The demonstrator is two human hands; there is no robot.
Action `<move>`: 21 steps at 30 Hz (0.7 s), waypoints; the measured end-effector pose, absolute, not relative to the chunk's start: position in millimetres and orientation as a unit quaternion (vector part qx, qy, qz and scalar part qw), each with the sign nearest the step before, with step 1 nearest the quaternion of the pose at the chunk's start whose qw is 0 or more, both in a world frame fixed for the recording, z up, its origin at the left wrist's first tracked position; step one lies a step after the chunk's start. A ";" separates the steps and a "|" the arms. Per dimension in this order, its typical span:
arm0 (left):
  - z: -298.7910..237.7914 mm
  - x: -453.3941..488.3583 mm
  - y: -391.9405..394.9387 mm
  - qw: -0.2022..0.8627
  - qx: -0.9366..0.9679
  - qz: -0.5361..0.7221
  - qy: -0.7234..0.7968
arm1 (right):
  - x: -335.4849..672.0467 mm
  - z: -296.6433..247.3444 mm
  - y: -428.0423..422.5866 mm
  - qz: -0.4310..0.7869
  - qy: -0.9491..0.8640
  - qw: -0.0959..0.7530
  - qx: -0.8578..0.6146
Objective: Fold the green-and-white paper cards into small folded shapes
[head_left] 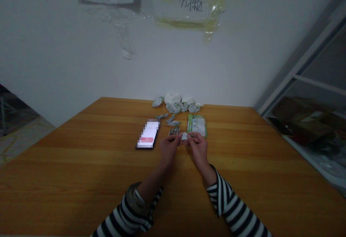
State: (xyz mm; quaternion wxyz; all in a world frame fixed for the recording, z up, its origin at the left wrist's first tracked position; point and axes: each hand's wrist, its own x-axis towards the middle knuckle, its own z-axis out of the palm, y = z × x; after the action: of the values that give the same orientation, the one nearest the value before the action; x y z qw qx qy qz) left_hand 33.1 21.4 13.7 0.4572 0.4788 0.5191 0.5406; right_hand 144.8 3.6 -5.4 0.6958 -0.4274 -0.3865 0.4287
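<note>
Pale wall behind, w/ a handwritten sign (187, 4) taped up under clear plastic. Metal-framed glass panel (305, 85) at right, beyond the wooden tabletop (238, 150). On the tabletop: 1 phone (148, 134), screen pixelated, lying flat; 1 flat green-and-white packet (197, 125); 4 loose twisted wrappers (173, 123) btw those two; 1 heap of crumpled wrappers (177, 104) near the far edge, white + green-printed, too tangled to count. 2 hands, striped sleeves. Left hand (169, 148) and right hand (198, 150) both pinch 1 small crumpled white wrapper (184, 137) in the fingertips, fingers nearly closed on it, hands almost touching. It's held low over the tabletop, just in front of the packet, right of the phone.
</note>
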 end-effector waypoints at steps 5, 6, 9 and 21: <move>6.8 37.8 21.7 0.484 0.453 0.551 0.507 | 145.8 -8.5 7.2 0.440 -0.377 0.695 -0.426; 5.0 38.8 22.3 0.494 0.445 0.559 0.496 | 146.5 -10.0 8.6 0.433 -0.377 0.696 -0.431; 1.8 40.6 23.7 0.524 0.407 0.588 0.463 | 150.0 -12.9 12.5 0.420 -0.382 0.695 -0.441; 2.7 33.4 25.3 0.571 0.494 0.509 0.413 | 164.6 -5.0 9.9 0.465 -0.505 0.592 -0.422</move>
State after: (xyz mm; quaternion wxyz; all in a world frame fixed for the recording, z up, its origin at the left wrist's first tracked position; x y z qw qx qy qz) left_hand 33.4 25.3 2.7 0.5714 0.4939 0.4127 0.5091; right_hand 164.6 9.9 -5.0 0.5923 -0.4219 -0.5045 0.4655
